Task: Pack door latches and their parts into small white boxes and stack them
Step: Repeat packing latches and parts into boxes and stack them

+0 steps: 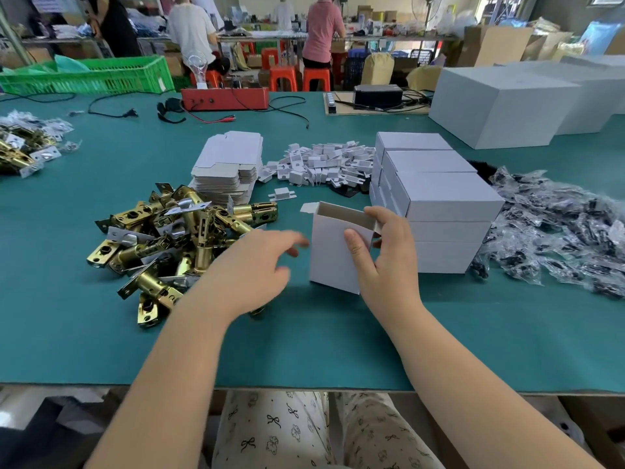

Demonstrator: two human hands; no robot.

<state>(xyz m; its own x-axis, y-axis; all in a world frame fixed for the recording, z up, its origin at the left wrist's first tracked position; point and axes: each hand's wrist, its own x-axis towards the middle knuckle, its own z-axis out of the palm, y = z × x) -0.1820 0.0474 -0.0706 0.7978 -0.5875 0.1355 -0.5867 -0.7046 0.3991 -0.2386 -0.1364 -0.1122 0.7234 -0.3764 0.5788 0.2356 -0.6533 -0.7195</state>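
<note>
right hand (385, 252) grips open box (333, 255); interior unseen; left hand (257, 265) loose

Right hand (382, 252) grips an open small white box (333, 252) standing upright on the green worktop (101, 333), thumb on its front face. Left hand (260, 265), fingers loose and blurred, hovers over the pile of brass door latches (176, 231). Stack of closed white boxes (439, 204) just right of the held box; flat box blanks (230, 167) and white plastic parts (324, 164) behind; bagged black parts (558, 228) far right.

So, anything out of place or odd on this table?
Little. One white clip lies alone on the mat, apart from its pile. The open box in the right hand looks sound; the left hand is blurred.
</note>
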